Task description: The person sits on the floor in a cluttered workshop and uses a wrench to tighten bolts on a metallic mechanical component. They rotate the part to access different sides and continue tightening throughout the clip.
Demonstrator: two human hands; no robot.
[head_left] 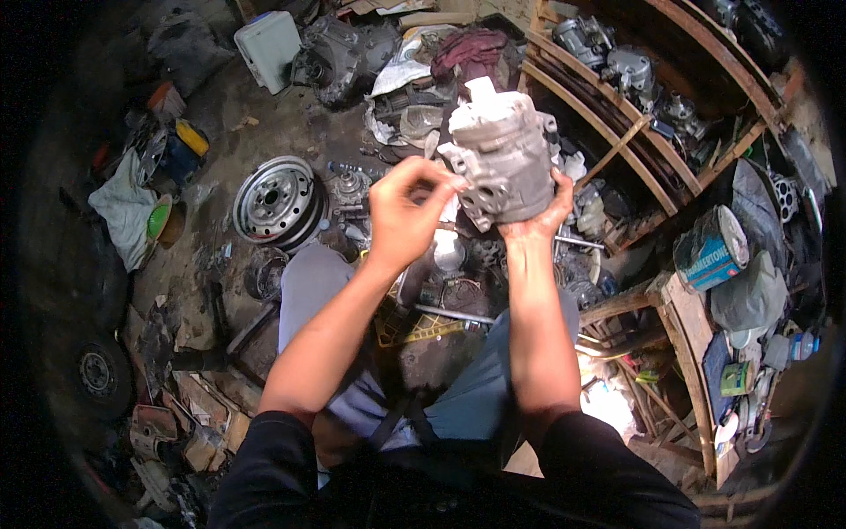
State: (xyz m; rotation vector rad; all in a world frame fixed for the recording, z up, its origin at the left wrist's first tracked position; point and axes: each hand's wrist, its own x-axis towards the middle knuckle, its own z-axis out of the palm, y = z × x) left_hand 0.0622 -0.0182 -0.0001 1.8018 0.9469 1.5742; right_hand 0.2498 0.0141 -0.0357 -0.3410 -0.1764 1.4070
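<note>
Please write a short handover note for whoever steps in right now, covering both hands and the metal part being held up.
Right hand: grip closed around the lower right side of the grey cast-metal compressor body, holding it up in the air at chest height.
Left hand: fingertips pinched at the body's left flange; whether they hold a small part cannot be told.
Around: steel wheel rim on the floor to the left, wooden shelves with similar units to the right.
Done: unit lifted clear of the floor.
Left: whatever the left fingers work at on the flange looks unfinished.

Compressor [504, 159] dull silver-grey; wheel rim [273, 199] pale grey; tin can [710, 249] blue with white end; sleeves [264, 467] black.
</note>
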